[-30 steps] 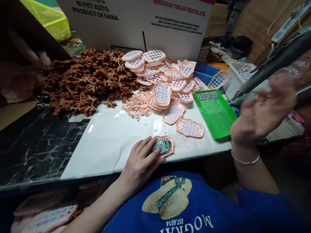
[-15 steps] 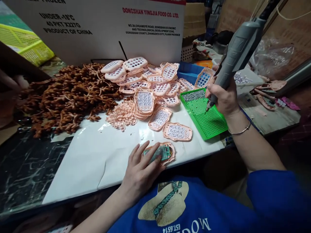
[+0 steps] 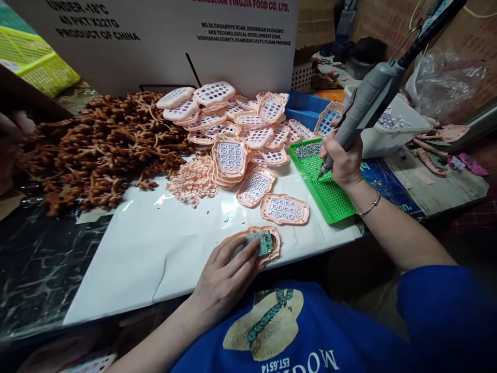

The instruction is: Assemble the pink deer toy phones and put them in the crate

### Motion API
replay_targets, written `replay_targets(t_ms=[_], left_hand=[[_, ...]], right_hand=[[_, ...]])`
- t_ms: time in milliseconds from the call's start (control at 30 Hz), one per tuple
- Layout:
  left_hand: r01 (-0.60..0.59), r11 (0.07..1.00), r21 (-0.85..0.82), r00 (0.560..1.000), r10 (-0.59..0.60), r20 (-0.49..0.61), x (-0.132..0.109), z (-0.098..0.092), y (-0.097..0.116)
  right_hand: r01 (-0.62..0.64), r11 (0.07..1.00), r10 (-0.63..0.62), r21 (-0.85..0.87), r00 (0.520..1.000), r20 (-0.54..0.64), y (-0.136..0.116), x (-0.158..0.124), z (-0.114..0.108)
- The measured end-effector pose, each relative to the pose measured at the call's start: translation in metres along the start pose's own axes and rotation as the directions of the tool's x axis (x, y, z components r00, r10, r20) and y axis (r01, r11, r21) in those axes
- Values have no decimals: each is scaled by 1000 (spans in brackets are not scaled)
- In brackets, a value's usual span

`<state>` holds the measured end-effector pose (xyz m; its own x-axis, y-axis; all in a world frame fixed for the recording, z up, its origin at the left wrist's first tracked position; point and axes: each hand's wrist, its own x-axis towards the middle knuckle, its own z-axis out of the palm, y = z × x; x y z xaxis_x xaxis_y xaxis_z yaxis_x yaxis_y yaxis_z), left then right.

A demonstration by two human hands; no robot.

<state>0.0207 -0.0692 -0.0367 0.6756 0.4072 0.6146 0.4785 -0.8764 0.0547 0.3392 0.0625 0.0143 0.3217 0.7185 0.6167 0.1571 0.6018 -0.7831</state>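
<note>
Right hand [image 3: 344, 160] closed around grey electric screwdriver [image 3: 363, 106], tip now lowered from mid-air onto green screw tray [image 3: 330, 194]. Left hand [image 3: 227, 274] unmoved, fingers flat, pinning peach case with circuit board [image 3: 260, 243] at counter [image 3: 128, 259] front edge. Screw pickup apparently underway.

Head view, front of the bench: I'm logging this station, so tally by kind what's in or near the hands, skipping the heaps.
Electric screwdriver, gripped in the right hand: 1
Green screw tray: 1
Pink shell with circuit board, under the left hand: 1
Single pink keypad shells lying flat before the heap: 2
Total: 5
</note>
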Motion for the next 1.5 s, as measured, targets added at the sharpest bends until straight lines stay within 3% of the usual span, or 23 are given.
replay_targets(t_ms=[500,733,967,1167,1500], left_hand=[[51,998,-30,999,-51,13,0,1,3],[61,998,-33,998,-60,29,1,0,8],[44,999,-4,999,-44,31,4,1,9],[50,999,0,998,-50,29,6,1,9],[45,999,16,995,-46,93,12,0,10]], right_hand=[[78,995,-79,-55,997,-5,2,3,0],[142,982,-138,125,990,-41,-52,3,20],[-45,955,5,293,991,136,-105,-61,68],[-206,931,96,300,934,343,-102,-95,82],[-151,948,60,281,950,308,-91,-96,81]])
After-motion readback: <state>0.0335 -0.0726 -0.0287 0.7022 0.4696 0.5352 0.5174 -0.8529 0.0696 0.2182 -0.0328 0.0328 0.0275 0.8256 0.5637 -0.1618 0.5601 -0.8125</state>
